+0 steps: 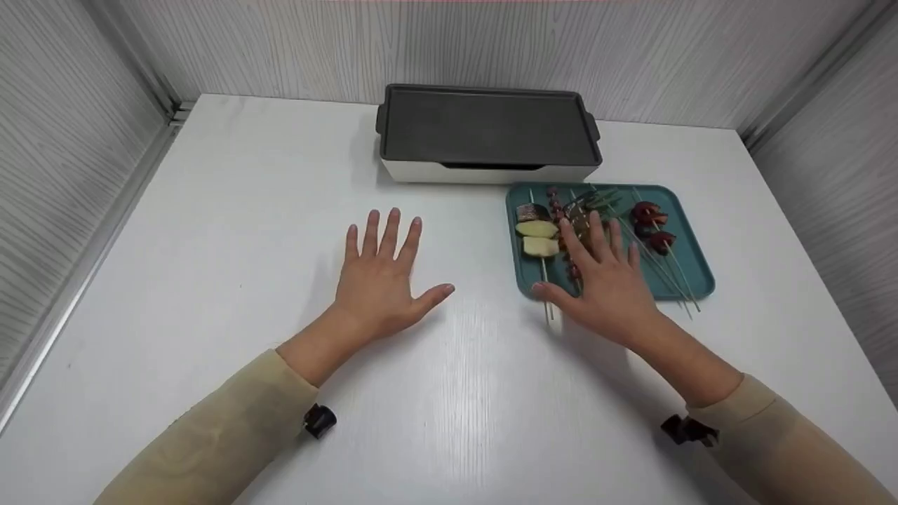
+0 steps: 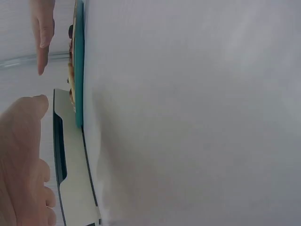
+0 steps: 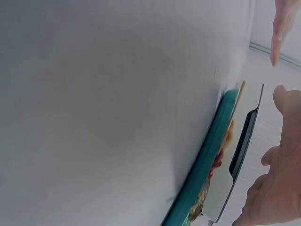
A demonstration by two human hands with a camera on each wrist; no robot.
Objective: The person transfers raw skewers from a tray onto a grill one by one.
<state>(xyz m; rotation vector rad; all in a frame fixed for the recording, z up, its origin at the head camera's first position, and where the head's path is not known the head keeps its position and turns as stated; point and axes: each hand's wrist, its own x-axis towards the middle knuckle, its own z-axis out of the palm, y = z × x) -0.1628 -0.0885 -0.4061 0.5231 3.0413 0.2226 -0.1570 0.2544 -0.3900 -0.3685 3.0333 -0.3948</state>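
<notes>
Fingers spread and palm down, my left hand [image 1: 379, 287] hovers over the white table, holding nothing. My right hand [image 1: 607, 287], likewise spread, is held above the near part of a teal tray [image 1: 691, 263] and covers some of the food there. Several skewers lie on the tray. At its left, one skewer carries a pale square piece [image 1: 541, 246], a yellow-green slice [image 1: 537, 229] and a dark-skinned chunk [image 1: 533, 212]. Beside it runs a skewer of small red beads of food [image 1: 553, 198]. Dark red pieces [image 1: 663, 243] sit on a skewer at the right.
Behind the tray stands a white electric griddle [image 1: 421, 172] with a flat dark grey plate [image 1: 491, 126] and side handles. Skewer sticks [image 1: 690, 300] poke past the tray's near edge. Grey wood-grain panels [image 1: 477, 42] border the white table [image 1: 449, 407] at the back and sides.
</notes>
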